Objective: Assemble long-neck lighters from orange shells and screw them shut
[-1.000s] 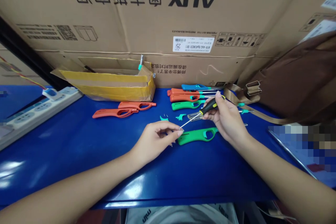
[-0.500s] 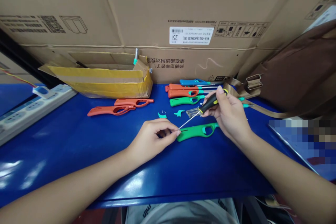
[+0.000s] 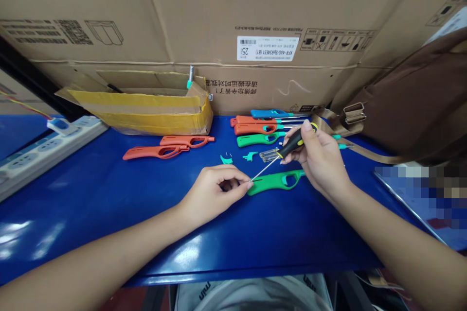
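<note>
My right hand [image 3: 321, 158] grips a screwdriver [image 3: 294, 145] with a black and yellow handle, its thin shaft slanting down to the left. At the shaft's tip, the thumb and fingertips of my left hand [image 3: 221, 188] are pinched together. Whatever they hold there is too small to make out. Just beside those fingertips lies a green lighter [image 3: 268, 183] with a long body and a trigger loop, flat on the table. Behind it are a teal trigger piece [image 3: 250, 156], another teal piece [image 3: 226, 160] with tiny bits near it, and a clear plastic part [image 3: 269, 155].
Several finished-looking lighters [image 3: 257, 129] lie at the back centre. Two orange lighter shells [image 3: 156, 151] rest before a yellow-taped cardboard box [image 3: 146, 114]. A power strip [image 3: 47, 150] runs along the left, a brown bag [image 3: 412, 92] stands right, and a large carton [image 3: 175, 19] walls the back.
Both hands and the screwdriver hold nearly the same pose. Only the camera view has shifted very slightly.
</note>
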`<move>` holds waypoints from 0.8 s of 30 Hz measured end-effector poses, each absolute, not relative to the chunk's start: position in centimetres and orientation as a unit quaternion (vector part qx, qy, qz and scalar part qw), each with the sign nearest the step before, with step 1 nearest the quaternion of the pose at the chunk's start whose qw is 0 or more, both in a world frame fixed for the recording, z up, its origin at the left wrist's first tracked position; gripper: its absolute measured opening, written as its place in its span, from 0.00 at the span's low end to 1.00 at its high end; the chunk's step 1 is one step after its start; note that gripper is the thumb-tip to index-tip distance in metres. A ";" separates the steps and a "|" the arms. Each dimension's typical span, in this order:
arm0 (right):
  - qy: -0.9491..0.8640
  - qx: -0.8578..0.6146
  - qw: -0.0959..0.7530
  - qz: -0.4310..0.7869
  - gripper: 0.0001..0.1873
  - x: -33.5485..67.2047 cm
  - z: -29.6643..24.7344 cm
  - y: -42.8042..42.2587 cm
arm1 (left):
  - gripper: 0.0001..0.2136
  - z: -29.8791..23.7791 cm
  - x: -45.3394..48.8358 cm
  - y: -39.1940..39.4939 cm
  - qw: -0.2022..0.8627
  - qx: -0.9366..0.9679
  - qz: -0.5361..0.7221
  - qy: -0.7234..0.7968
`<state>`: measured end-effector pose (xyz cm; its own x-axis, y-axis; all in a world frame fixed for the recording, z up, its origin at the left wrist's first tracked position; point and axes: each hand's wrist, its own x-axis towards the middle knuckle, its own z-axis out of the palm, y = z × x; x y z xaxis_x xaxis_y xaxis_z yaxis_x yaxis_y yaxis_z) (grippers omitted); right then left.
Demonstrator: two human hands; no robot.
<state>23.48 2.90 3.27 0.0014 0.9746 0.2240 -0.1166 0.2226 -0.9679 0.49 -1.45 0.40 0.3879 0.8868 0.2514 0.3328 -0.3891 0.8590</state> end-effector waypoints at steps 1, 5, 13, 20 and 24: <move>-0.526 -0.408 0.580 0.469 0.25 23.5 3.3 2.9 | 0.06 0.4 0.5 -1.5 0.371 0.747 0.372 0.407; -0.528 -0.407 0.576 0.473 0.25 23.5 3.3 2.9 | 0.06 0.4 0.6 -1.6 0.371 0.752 0.368 0.401; -0.535 -0.410 0.573 0.466 0.25 23.4 3.3 2.6 | 0.05 0.3 0.6 -1.6 0.340 0.773 0.361 0.396; -0.569 -0.393 0.569 0.445 0.21 23.3 3.4 1.8 | 0.06 1.1 0.5 -2.6 0.236 0.835 0.323 0.377; -0.575 -0.374 0.577 0.443 0.20 23.0 3.4 1.4 | 0.05 1.0 0.5 -2.8 0.216 0.833 0.351 0.369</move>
<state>23.04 1.44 3.38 -0.0539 0.9417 0.3322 -0.0805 0.3275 -0.9414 0.48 -2.83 1.00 0.4810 0.7667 0.4253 0.4626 -0.6340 0.6197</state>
